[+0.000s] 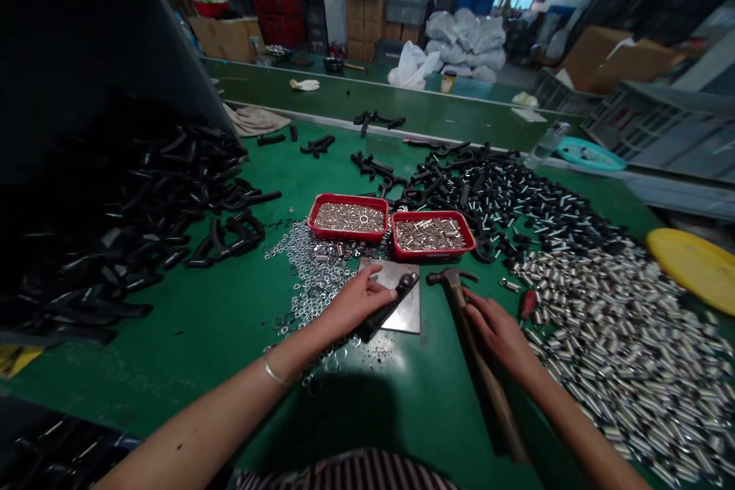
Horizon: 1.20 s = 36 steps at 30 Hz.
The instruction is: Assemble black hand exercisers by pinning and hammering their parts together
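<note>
Left hand [357, 300]: gripping black part [386, 312] over metal plate [411, 315]
Right hand [498, 333]: at hammer [484, 367], right of plate; grip unclear
Red trays [347, 234]: beyond plate

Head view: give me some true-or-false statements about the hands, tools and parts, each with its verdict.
1. The left hand holds a black part over the metal plate. True.
2. The right hand is on that plate. False: it is at the hammer.
3. Two red trays stand side by side. True.
4. The hammer's head is at the end nearest the person. False: it is at the far end.
5. A yellow disc lies on the right. True.
</note>
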Motion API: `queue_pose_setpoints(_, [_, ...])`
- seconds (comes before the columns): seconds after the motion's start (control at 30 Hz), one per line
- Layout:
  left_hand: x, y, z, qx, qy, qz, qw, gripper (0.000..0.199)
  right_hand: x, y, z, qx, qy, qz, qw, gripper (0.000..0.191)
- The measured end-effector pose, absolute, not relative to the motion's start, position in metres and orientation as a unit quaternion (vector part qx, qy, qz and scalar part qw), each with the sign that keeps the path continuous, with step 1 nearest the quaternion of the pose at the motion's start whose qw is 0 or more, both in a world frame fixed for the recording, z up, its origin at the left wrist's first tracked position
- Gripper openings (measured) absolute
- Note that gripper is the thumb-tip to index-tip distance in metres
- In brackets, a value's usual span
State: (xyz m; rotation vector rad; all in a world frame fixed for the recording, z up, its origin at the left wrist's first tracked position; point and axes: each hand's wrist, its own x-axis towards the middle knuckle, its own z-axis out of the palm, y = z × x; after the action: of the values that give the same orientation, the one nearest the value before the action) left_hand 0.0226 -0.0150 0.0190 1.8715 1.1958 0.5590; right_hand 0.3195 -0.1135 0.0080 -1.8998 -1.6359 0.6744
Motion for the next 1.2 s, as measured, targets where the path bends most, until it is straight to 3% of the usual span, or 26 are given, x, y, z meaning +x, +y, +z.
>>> queue_pose_setpoints(0.1, [0.006, 0.004, 0.018, 0.76, 0.505, 0.253, 0.32, 0.056, 0.366, -0.114, 0.012, -0.778, -0.614, 0.067, 0.118, 0.045])
queue_pose_setpoints(0.23, [-0.009, 0.011, 0.01, 0.819, 0.468, 0.218, 0.25, 0.029, 0.408, -0.123, 0.013, -0.872, -0.483, 0.025, -0.08, 0.062])
queue_pose_setpoints(0.43, [0.008, 0.0, 0.003, 0.877, 0.379, 0.172, 0.239, 0.055, 0.423, -0.112, -0.001, -0.875, -0.462, 0.063, -0.133, 0.063])
queue_pose_setpoints(0.67, [0.019, -0.01, 0.003, 0.861, 0.453, 0.151, 0.178, 0.045, 0.403, -0.094, 0.008, -0.825, -0.531, 0.052, -0.188, 0.042])
queue_pose_setpoints(0.8, [0.017, -0.012, 0.001, 0.861, 0.451, 0.146, 0.188, 0.048, 0.398, -0.088, 0.019, -0.813, -0.551, 0.058, -0.178, 0.035])
queue_pose_setpoints(0.93, [0.01, -0.009, 0.001, 0.871, 0.422, 0.145, 0.204, 0.052, 0.411, -0.091, 0.028, -0.825, -0.541, 0.054, -0.157, 0.044])
queue_pose_setpoints(1.03, [-0.003, 0.019, 0.011, 0.873, 0.412, 0.179, 0.188, 0.039, 0.407, -0.085, 0.036, -0.807, -0.574, 0.031, -0.134, 0.049])
queue_pose_setpoints(1.13, [-0.018, 0.078, 0.029, 0.865, 0.457, 0.193, 0.08, 0.025, 0.365, -0.053, 0.05, -0.754, -0.657, -0.001, -0.001, 0.041])
queue_pose_setpoints(1.2, [-0.026, 0.121, 0.04, 0.85, 0.51, 0.134, 0.0, 0.023, 0.317, -0.017, 0.06, -0.68, -0.724, 0.026, 0.107, 0.03])
